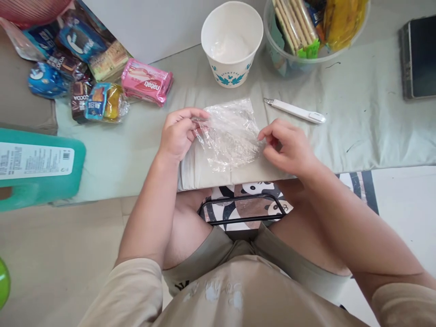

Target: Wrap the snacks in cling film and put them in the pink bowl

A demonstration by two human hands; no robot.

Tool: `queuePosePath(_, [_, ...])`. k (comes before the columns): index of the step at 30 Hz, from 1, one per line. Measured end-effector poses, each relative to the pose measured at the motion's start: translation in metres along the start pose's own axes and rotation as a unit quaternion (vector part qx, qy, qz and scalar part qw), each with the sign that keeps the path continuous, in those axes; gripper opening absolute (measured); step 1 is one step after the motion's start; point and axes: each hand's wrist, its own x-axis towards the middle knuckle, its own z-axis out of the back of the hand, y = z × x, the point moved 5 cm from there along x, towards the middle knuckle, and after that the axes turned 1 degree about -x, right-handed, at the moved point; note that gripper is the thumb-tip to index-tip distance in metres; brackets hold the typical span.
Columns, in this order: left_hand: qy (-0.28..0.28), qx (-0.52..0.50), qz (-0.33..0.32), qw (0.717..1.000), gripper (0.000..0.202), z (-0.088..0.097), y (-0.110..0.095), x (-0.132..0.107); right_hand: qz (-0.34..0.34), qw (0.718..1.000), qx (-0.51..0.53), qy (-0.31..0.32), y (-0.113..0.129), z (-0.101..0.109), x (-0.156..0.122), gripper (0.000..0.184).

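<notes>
A crinkled transparent plastic bag (233,136) is spread over the table's near edge, between my two hands. My left hand (180,131) pinches its upper left side between thumb and fingers. At the bag's right edge, my right hand (286,145) has its fingers curled and closed, with the fingertips against the film. Just beyond the right hand lies a white utility knife (294,110), its blade tip pointing left. A white paper cup (231,54) with a blue-green leaf print stands behind the bag; something whitish and see-through shows inside it.
Wrapped snacks, including a pink packet (147,81), lie in a heap at the left. A transparent tub (289,63) of packaged biscuits stands at the back right, near a dark-screened device (420,56). A teal jug (68,181) lies at the left edge.
</notes>
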Motion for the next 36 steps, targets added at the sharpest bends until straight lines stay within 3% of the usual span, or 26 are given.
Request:
queuePosePath(3, [0.016,-0.011,0.020,1.000,0.033,-0.001,0.000,0.000,0.023,0.996,0.020,0.082,0.005,-0.003,-0.003,0.025])
queuePosePath(6, [-0.008,0.012,-0.005,1.000,0.025,-0.001,-0.002,0.000,0.030,0.994,0.055,0.091,0.008,-0.001,-0.004,0.017])
queuePosePath(9, [-0.015,0.018,-0.018,1.000,0.017,-0.005,-0.005,-0.003,-0.032,0.998,0.050,-0.001,-0.001,0.004,-0.001,0.022])
queuePosePath(12, [0.010,0.000,-0.015,1.000,0.024,-0.010,-0.007,-0.007,-0.087,0.987,0.082,-0.109,-0.017,0.004,0.002,0.007])
queuePosePath(14, [0.036,-0.016,-0.028,0.999,0.025,-0.013,-0.009,-0.010,-0.108,0.974,0.151,-0.127,-0.024,-0.003,0.005,0.026])
queuePosePath(17, [0.070,-0.032,-0.061,0.995,0.022,-0.016,-0.013,-0.015,-0.143,0.959,0.222,-0.102,-0.026,-0.016,0.013,0.048])
queuePosePath(19, [0.082,-0.032,-0.079,0.993,0.022,-0.016,-0.014,-0.018,-0.163,0.951,0.256,-0.059,-0.020,-0.025,0.016,0.049])
queuePosePath(22, [0.075,-0.026,-0.107,0.991,0.022,-0.014,-0.014,-0.018,-0.191,0.934,0.303,0.015,-0.009,-0.035,0.017,0.025])
queuePosePath(25, [0.031,-0.030,-0.123,0.991,0.039,-0.008,-0.012,-0.016,-0.224,0.923,0.312,0.000,-0.008,-0.035,0.014,0.016])
queuePosePath(27, [0.013,-0.052,-0.088,0.995,0.053,-0.007,-0.008,-0.016,-0.238,0.916,0.321,-0.044,-0.011,-0.033,0.013,0.017])
queuePosePath(29, [0.021,-0.068,-0.017,0.997,0.054,-0.011,-0.002,-0.019,-0.238,0.905,0.345,-0.074,-0.013,-0.032,0.013,0.016])
queuePosePath(32, [0.062,-0.072,0.074,0.993,0.057,-0.024,0.003,-0.025,-0.217,0.885,0.400,-0.099,-0.013,-0.030,0.015,0.015])
queuePosePath(36, [0.132,-0.078,0.130,0.980,0.056,-0.040,0.008,-0.031,-0.216,0.848,0.466,-0.131,-0.012,-0.025,0.018,0.023])
